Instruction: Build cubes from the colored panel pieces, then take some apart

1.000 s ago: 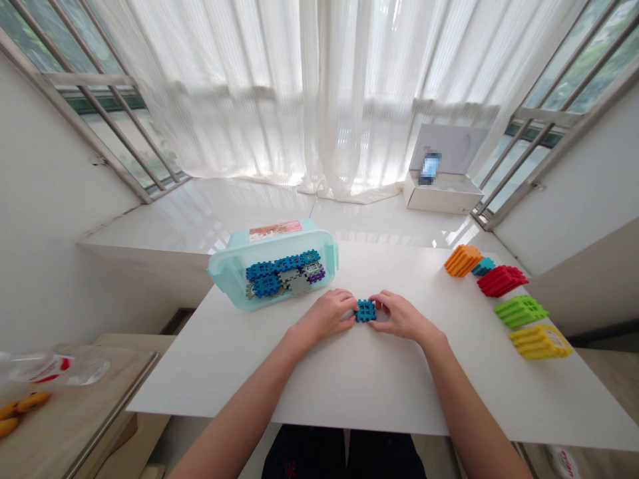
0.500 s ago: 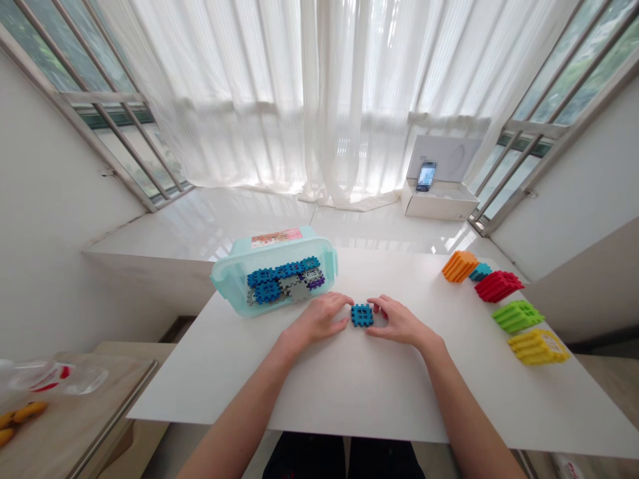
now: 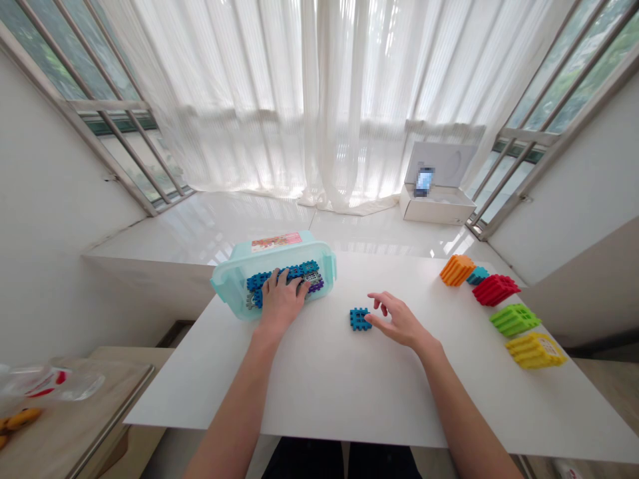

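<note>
My left hand [image 3: 282, 299] reaches into the mint plastic bin [image 3: 327, 251], its fingers spread over the blue interlocking blocks [image 3: 255, 280] inside. Its palm hides part of them, and I see nothing gripped in it. Grey and purple pieces [image 3: 316, 286] show beside its thumb. On the white table lies a teal-blue square block [image 3: 358, 319] with notched edges and a window pattern. Just right of that block my right hand [image 3: 394, 318] hovers with fingers apart, the thumb over or touching its right edge.
Stacks of blocks stand along the table's right side: orange [image 3: 456, 270], teal [image 3: 478, 275], red [image 3: 496, 289], green [image 3: 514, 320] and yellow [image 3: 535, 350]. A white box [image 3: 436, 207] with a phone [image 3: 424, 181] sits on the ledge. A plastic bottle [image 3: 74, 384] lies at the left.
My left hand has left the teal-blue block and moved left into the bin. My right hand has loosened and stays beside the block, which lies on the table.
</note>
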Demonstrator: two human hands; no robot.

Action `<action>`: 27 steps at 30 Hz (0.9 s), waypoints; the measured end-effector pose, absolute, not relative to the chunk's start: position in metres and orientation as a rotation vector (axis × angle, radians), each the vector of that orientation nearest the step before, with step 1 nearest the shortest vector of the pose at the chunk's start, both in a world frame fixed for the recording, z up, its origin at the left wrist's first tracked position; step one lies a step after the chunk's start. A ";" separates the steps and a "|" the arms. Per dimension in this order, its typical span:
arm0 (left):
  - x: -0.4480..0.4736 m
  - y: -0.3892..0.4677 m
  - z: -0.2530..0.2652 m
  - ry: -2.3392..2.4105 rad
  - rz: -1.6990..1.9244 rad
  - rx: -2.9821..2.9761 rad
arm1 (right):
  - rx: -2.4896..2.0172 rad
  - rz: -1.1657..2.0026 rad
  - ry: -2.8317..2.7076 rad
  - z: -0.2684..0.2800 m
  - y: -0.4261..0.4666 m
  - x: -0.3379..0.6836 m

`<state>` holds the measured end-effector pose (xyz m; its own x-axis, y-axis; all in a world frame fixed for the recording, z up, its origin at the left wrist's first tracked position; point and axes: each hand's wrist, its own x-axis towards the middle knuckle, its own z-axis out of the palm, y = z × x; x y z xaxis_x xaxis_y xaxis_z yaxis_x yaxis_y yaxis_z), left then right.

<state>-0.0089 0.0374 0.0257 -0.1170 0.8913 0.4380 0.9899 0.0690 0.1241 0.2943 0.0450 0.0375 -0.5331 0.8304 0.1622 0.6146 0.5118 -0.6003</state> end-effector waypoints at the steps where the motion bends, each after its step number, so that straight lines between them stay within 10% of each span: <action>1: -0.009 0.038 0.025 -2.113 -0.549 -1.904 | -1.184 0.667 -2.323 0.037 0.045 0.294; 27: 0.011 0.029 0.035 -1.464 -1.516 -2.301 | -1.102 0.593 -2.168 0.035 0.046 0.292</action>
<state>0.0110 0.0291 0.0353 0.0874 0.6816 0.7265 0.7023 -0.5594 0.4403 0.2921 0.0463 0.0352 -0.4538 0.8287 0.3277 0.5463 0.5492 -0.6324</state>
